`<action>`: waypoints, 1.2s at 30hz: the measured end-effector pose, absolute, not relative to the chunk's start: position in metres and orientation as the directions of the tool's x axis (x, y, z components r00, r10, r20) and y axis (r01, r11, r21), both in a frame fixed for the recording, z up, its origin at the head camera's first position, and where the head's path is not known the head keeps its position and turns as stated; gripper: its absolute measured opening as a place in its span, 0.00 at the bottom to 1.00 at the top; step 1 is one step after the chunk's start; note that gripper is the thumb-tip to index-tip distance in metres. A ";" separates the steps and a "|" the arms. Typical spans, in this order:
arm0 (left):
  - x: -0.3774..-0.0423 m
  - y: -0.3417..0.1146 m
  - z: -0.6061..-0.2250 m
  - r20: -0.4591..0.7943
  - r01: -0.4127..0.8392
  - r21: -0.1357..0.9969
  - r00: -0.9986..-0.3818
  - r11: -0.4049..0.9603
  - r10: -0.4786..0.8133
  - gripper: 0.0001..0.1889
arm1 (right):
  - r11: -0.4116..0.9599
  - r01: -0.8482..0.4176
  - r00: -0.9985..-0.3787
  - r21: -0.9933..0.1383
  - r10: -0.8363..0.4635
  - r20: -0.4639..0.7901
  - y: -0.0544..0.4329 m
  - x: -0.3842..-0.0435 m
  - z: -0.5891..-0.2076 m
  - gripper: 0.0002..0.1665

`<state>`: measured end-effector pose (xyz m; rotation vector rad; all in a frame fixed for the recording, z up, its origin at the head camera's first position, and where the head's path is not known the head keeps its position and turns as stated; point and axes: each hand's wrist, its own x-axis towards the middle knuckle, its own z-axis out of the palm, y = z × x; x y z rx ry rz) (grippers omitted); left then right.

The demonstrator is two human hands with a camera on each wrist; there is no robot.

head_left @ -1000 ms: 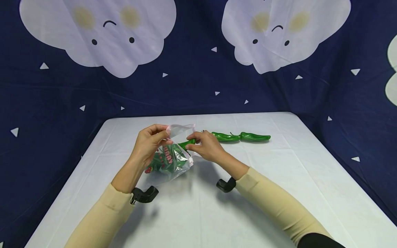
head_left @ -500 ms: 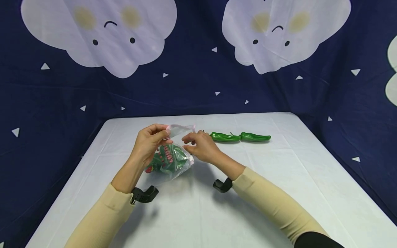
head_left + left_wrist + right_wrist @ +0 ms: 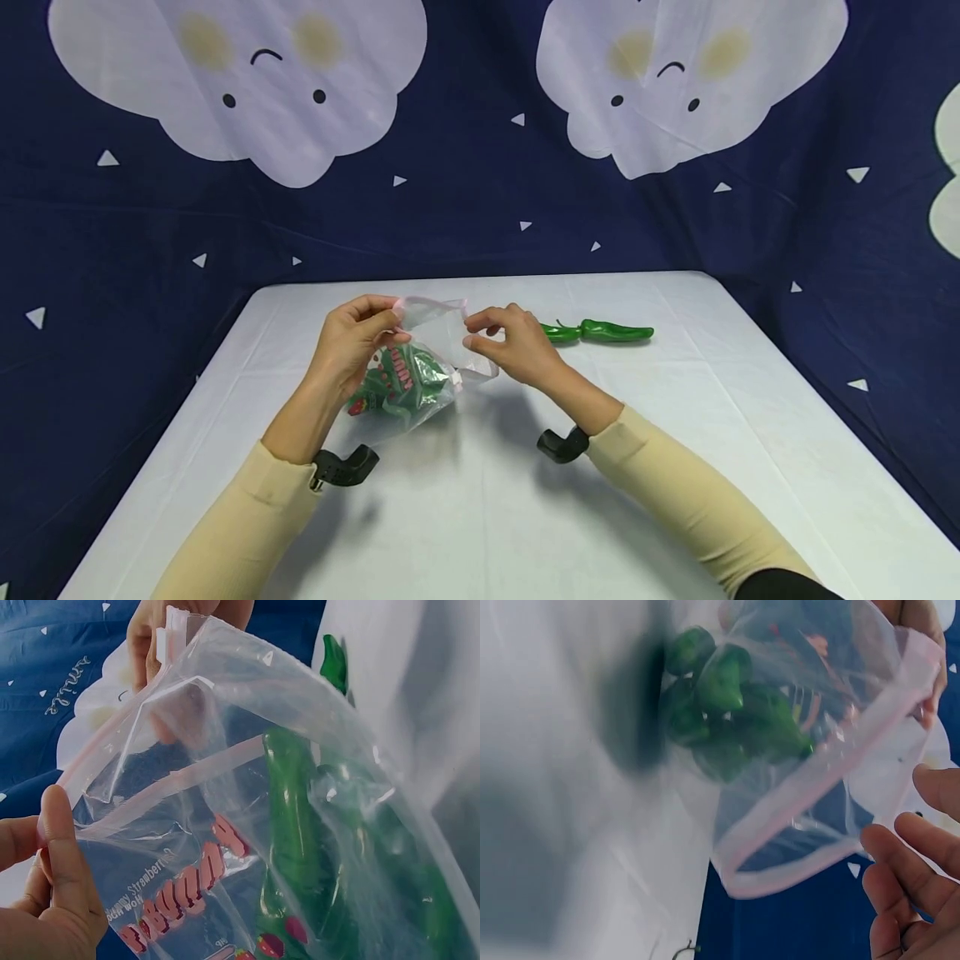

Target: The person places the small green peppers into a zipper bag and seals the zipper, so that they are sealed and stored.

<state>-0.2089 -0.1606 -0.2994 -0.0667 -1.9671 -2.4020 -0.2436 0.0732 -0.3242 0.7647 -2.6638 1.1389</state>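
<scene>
A clear zip bag (image 3: pixel 408 400) with pink lettering hangs above the table, its pink-edged mouth spread wide. My left hand (image 3: pixel 348 337) pinches the mouth's left edge between thumb and fingers; in the left wrist view the thumb and fingers (image 3: pixel 60 847) grip that rim. Inside the bag lie several green chili peppers (image 3: pixel 731 697), one long pepper (image 3: pixel 292 802) standing upright near the mouth. My right hand (image 3: pixel 517 342) is just right of the opening, fingers loosely bent and holding nothing. In the right wrist view its fingers (image 3: pixel 911 874) are spread beside the bag's rim.
Two more green chili peppers lie end to end on the white table behind the right hand: the right one (image 3: pixel 617 332) in full view, the left one (image 3: pixel 562 333) partly covered by the hand. A dark blue curtain (image 3: pixel 465 225) with clouds borders the table's back and sides.
The right hand has let go of a green chili pepper at the bag's mouth and drawn back to the right. The left hand and bag have shifted slightly left.
</scene>
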 end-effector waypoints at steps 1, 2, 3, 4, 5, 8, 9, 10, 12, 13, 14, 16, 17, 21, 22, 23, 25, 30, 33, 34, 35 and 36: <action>-0.209 -0.161 -0.299 0.057 0.056 0.977 -0.998 -0.205 -0.003 0.11 | 0.585 -0.500 -0.864 -0.639 -0.387 0.321 0.076 -0.244 -0.324 0.17; -0.209 -0.161 -0.299 0.058 0.058 0.975 -0.998 -0.213 -0.005 0.10 | 0.587 -0.491 -0.870 -0.644 -0.377 0.319 0.079 -0.245 -0.323 0.17; -0.209 -0.162 -0.299 0.060 0.060 0.974 -0.998 -0.220 -0.007 0.09 | 0.589 -0.483 -0.874 -0.648 -0.369 0.317 0.082 -0.245 -0.323 0.17; -0.210 -0.162 -0.299 0.061 0.061 0.973 -0.998 -0.224 -0.009 0.09 | 0.590 -0.475 -0.879 -0.653 -0.359 0.314 0.085 -0.246 -0.323 0.18; -0.210 -0.162 -0.298 0.061 0.062 0.972 -0.998 -0.225 -0.012 0.08 | 0.590 -0.467 -0.883 -0.658 -0.351 0.312 0.088 -0.246 -0.322 0.18; -0.210 -0.163 -0.297 0.067 0.070 0.970 -0.998 -0.233 -0.020 0.07 | 0.595 -0.447 -0.894 -0.668 -0.327 0.307 0.097 -0.249 -0.322 0.18; -0.211 -0.164 -0.297 0.069 0.071 0.969 -0.997 -0.237 -0.017 0.07 | 0.597 -0.442 -0.896 -0.670 -0.322 0.304 0.100 -0.250 -0.323 0.18; -0.211 -0.164 -0.296 0.068 0.071 0.969 -0.997 -0.238 -0.018 0.07 | 0.596 -0.436 -0.899 -0.674 -0.318 0.301 0.103 -0.250 -0.324 0.18; -0.211 -0.165 -0.296 0.071 0.074 0.966 -0.997 -0.246 -0.019 0.07 | 0.602 -0.423 -0.906 -0.678 -0.309 0.290 0.110 -0.253 -0.328 0.19; -0.211 -0.166 -0.296 0.072 0.075 0.965 -0.997 -0.251 -0.019 0.06 | 0.604 -0.413 -0.910 -0.681 -0.303 0.283 0.113 -0.254 -0.330 0.19; -0.210 -0.166 -0.295 0.073 0.076 0.964 -0.997 -0.255 -0.020 0.06 | 0.607 -0.406 -0.913 -0.684 -0.298 0.278 0.117 -0.256 -0.333 0.20; -0.210 -0.167 -0.295 0.074 0.078 0.964 -0.997 -0.256 -0.025 0.06 | 0.614 -0.387 -0.922 -0.688 -0.282 0.267 0.125 -0.261 -0.339 0.20; -0.210 -0.167 -0.295 0.076 0.080 0.963 -0.997 -0.257 -0.024 0.06 | 0.618 -0.378 -0.925 -0.689 -0.272 0.264 0.129 -0.263 -0.342 0.20; -0.209 -0.168 -0.293 0.075 0.078 0.962 -0.997 -0.260 -0.023 0.05 | 0.634 -0.337 -0.941 -0.696 -0.235 0.243 0.145 -0.275 -0.354 0.20; -0.209 -0.168 -0.293 0.073 0.076 0.963 -0.997 -0.260 -0.022 0.05 | 0.640 -0.329 -0.944 -0.695 -0.227 0.238 0.149 -0.277 -0.356 0.20; -0.209 -0.168 -0.293 0.071 0.074 0.962 -0.997 -0.262 -0.022 0.05 | 0.643 -0.319 -0.948 -0.697 -0.220 0.231 0.152 -0.279 -0.359 0.21; -0.209 -0.168 -0.293 0.069 0.073 0.962 -0.997 -0.265 -0.024 0.05 | 0.648 -0.303 -0.953 -0.699 -0.205 0.222 0.159 -0.283 -0.362 0.21; -0.208 -0.169 -0.292 0.075 0.081 0.956 -0.997 -0.282 -0.030 0.05 | 0.656 -0.282 -0.959 -0.700 -0.176 0.222 0.174 -0.289 -0.369 0.22; -0.207 -0.170 -0.292 0.078 0.083 0.954 -0.997 -0.289 -0.028 0.04 | 0.671 -0.259 -0.965 -0.695 -0.151 0.214 0.183 -0.292 -0.373 0.23; -0.207 -0.170 -0.292 0.078 0.083 0.954 -0.997 -0.289 -0.027 0.04 | 0.676 -0.248 -0.968 -0.694 -0.141 0.209 0.186 -0.293 -0.375 0.23; -0.207 -0.170 -0.291 0.079 0.083 0.954 -0.997 -0.288 -0.026 0.04 | 0.680 -0.233 -0.971 -0.695 -0.130 0.199 0.189 -0.295 -0.376 0.23; -0.207 -0.170 -0.291 0.080 0.084 0.954 -0.997 -0.288 -0.025 0.04 | 0.687 -0.218 -0.975 -0.693 -0.119 0.188 0.192 -0.296 -0.378 0.24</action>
